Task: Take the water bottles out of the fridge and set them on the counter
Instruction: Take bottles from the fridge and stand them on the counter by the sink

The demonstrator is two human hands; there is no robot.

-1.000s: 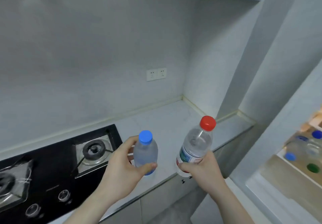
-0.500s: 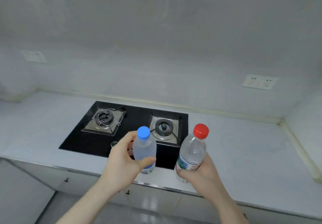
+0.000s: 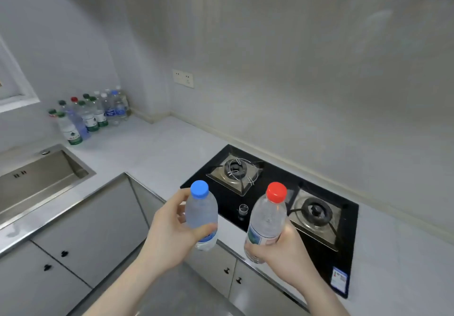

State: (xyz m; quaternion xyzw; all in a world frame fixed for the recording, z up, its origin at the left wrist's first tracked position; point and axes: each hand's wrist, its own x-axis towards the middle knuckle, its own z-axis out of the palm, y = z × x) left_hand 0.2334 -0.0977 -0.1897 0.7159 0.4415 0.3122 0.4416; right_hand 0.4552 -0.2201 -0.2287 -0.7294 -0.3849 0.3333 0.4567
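Note:
My left hand [image 3: 169, 237] grips a small clear bottle with a blue cap [image 3: 201, 211], held upright in the air in front of the counter's edge. My right hand [image 3: 282, 249] grips a taller clear bottle with a red cap [image 3: 269, 217], also upright, over the front of the hob. Several water bottles [image 3: 91, 116] with green, red, white and blue caps stand grouped in the far left corner of the pale counter [image 3: 157, 148]. The fridge is out of view.
A black two-burner gas hob [image 3: 272, 195] is set into the counter to the right. A steel sink [image 3: 36, 180] lies at the left. Grey cabinet doors [image 3: 81, 237] run below. A wall socket [image 3: 183, 78] sits above the counter.
The view has swung left from the fridge side past the hob to the sink corner, bringing the group of bottles into sight. Both hands keep holding their bottles.

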